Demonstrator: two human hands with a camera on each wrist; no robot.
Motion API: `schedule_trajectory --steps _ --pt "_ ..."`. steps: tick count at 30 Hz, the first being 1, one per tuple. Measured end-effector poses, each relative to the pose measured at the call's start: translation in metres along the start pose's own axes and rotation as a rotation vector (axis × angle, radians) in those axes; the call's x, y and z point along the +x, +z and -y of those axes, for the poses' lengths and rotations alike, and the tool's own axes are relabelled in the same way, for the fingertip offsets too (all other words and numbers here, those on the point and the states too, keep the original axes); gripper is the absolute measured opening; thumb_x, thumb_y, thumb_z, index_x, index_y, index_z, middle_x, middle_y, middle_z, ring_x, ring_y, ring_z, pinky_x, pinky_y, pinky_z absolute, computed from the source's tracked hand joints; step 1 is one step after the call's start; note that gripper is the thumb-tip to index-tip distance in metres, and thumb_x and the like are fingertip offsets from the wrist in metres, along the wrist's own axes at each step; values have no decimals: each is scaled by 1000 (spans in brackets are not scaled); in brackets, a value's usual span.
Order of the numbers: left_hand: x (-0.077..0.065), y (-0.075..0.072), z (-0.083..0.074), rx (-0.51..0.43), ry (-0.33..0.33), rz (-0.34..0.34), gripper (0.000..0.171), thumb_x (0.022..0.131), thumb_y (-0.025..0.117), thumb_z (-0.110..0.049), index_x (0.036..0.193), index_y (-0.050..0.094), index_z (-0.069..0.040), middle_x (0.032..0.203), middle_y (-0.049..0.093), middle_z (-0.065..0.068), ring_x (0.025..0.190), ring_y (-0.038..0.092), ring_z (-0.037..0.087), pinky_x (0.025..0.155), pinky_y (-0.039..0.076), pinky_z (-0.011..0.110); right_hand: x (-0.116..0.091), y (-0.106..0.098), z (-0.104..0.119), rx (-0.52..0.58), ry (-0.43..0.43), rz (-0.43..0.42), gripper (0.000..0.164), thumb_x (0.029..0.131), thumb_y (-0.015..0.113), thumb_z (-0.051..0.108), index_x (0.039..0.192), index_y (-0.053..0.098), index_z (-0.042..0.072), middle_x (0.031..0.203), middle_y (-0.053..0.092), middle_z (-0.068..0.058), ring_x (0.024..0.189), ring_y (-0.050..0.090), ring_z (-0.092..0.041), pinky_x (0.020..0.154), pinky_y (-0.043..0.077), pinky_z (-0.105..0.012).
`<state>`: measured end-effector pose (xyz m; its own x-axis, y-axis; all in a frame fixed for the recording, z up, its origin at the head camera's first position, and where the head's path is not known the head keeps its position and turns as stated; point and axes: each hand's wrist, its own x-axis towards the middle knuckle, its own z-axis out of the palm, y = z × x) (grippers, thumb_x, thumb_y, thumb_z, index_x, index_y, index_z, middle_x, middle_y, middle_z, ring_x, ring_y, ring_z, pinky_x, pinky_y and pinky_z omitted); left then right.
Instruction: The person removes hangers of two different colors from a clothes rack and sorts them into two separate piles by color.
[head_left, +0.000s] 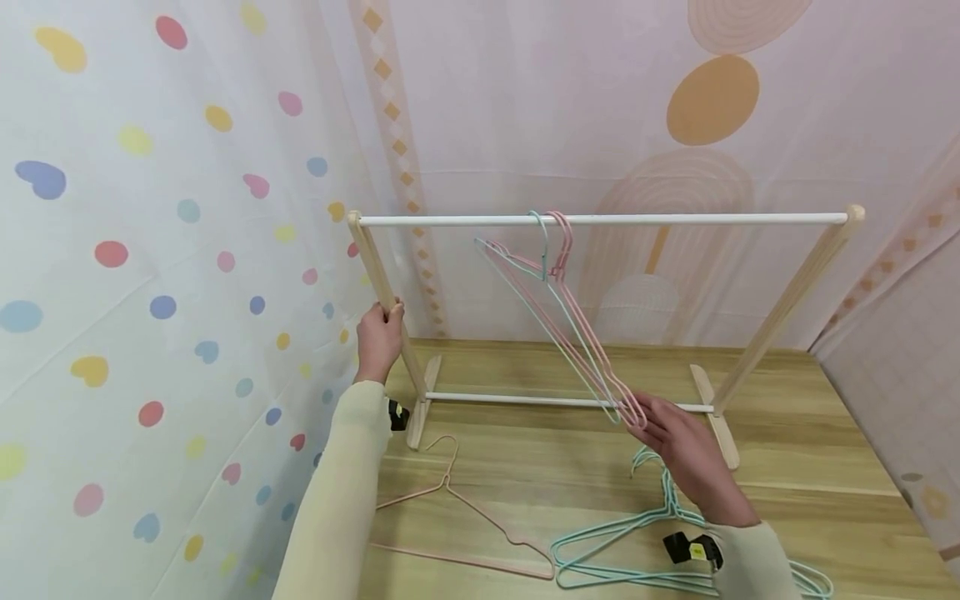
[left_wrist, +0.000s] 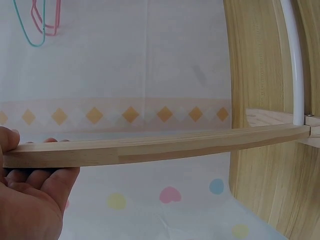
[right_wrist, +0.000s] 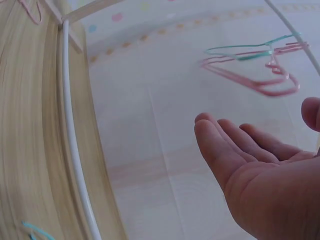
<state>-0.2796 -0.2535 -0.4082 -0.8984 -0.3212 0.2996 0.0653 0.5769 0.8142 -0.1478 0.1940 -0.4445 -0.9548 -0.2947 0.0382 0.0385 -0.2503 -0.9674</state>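
Note:
My left hand (head_left: 378, 343) grips the left wooden post (head_left: 367, 254) of a small clothes rack; in the left wrist view, fingers (left_wrist: 61, 185) and thumb wrap the post (left_wrist: 150, 150). From the rack's white top rail (head_left: 697, 219) hang pink hangers (head_left: 587, 325) and a mint-green hanger (head_left: 544, 242) on their hooks, swung at an angle. My right hand (head_left: 690, 458) overlaps their lower right corners in the head view. In the right wrist view, its fingers (right_wrist: 220, 142) are extended, palm up, with a gap below the hanging hangers (right_wrist: 255, 85).
On the wooden tabletop (head_left: 810, 425) a pink hanger (head_left: 480, 510) lies at front left and several mint-green hangers (head_left: 600, 575) lie at front right, partly under my right forearm. A lower white bar (head_left: 517, 400) joins the rack's feet. Patterned curtains (head_left: 225, 350) stand behind and beside it.

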Motion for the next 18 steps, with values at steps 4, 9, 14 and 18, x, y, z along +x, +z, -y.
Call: schedule_trajectory --steps 4,9,14,18 --pt "0 -1 -1 -4 -2 0 37 103 48 -32 118 64 -3 84 58 16 68 49 27 61 42 38 5 5 3 65 16 -12 66 106 39 36 145 25 -17 135 50 -13 119 55 -16 98 42 -33" --pt "0 -1 -2 -10 11 -5 35 103 49 -30 114 65 -1 77 53 14 63 47 28 57 41 39 12 10 9 42 11 7 68 106 38 39 146 26 -14 136 50 -12 119 54 -13 97 43 -29" --pt "0 0 -1 -3 21 -9 36 103 49 -31 112 64 0 76 53 14 62 47 27 57 41 38 17 16 12 24 0 4 65 105 41 37 145 29 -14 141 46 -19 122 52 -14 99 41 -33" --pt "-1 0 -1 -1 13 -6 37 104 48 -32 115 64 -1 78 55 15 63 48 27 57 42 38 19 21 11 40 -18 -35 62 105 45 32 142 32 -16 140 47 -22 119 56 -18 99 41 -36"
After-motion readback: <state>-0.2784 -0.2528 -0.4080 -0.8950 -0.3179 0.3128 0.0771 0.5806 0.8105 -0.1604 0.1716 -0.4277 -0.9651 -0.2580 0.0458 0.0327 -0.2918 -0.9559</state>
